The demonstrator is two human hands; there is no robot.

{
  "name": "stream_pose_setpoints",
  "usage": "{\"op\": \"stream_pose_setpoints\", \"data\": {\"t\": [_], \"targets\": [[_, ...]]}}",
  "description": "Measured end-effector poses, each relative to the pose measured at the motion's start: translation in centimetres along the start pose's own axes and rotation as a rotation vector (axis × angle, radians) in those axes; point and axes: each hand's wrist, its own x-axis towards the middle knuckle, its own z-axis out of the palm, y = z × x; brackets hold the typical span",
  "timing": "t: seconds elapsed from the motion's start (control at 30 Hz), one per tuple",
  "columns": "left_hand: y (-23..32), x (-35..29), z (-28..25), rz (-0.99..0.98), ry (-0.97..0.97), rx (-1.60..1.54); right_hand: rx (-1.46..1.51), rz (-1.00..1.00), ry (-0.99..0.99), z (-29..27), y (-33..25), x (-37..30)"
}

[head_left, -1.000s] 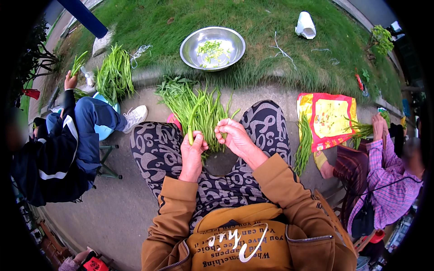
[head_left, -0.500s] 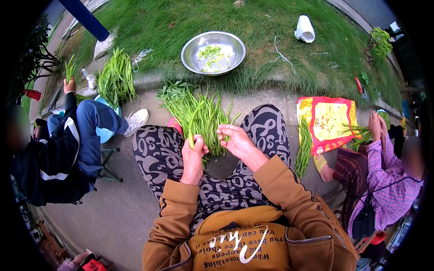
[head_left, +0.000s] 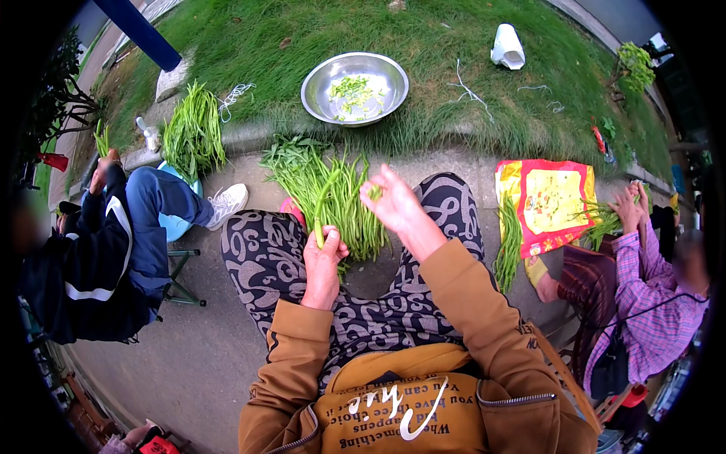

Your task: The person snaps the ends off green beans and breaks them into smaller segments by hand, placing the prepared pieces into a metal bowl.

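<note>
My left hand (head_left: 323,261) is closed round a thick pale-green vegetable stalk (head_left: 321,208) that stands upright from its fingers. A small green stem piece (head_left: 375,193) shows at the fingertips of my right hand (head_left: 397,203), which is lifted above my right knee; its fingers are partly hidden. Between my knees lies a heap of long green vegetable stems (head_left: 355,216), leafy at its far left end. Beyond it, on the grass edge, sits a steel basin (head_left: 311,100) with short cut green pieces (head_left: 352,92) in the bottom.
At left a seated person's leg (head_left: 147,212) is beside a bundle of greens (head_left: 193,129) and a light-blue basin (head_left: 178,225). A person in a checked shirt (head_left: 639,276) handles greens at right, near a red-and-yellow bag (head_left: 556,200). A white container (head_left: 507,49) lies on the grass.
My right hand has moved up and away from the left hand, toward the basin. My left hand keeps its hold on the stalk. The person at left has lowered a hand holding greens.
</note>
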Motion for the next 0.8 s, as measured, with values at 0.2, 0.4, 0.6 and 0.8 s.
{"op": "stream_pose_setpoints", "data": {"t": [0.2,0.4,0.6,0.8], "targets": [[-0.1,0.1,0.2,-0.019,0.021,0.020,0.084,-0.410,-0.307,2.1,-6.0,1.0],[0.0,-0.1,0.4,-0.020,0.023,0.048,-0.267,-0.249,-0.317,-0.8,-2.3,-1.9],[-0.4,0.2,0.3,-0.008,-0.008,0.042,-0.805,-0.148,-0.513,-2.5,2.5,-4.6],[-0.7,0.3,0.0,-0.033,-0.078,0.186,-0.798,-0.226,-0.496,-3.5,3.5,-5.1]]}}
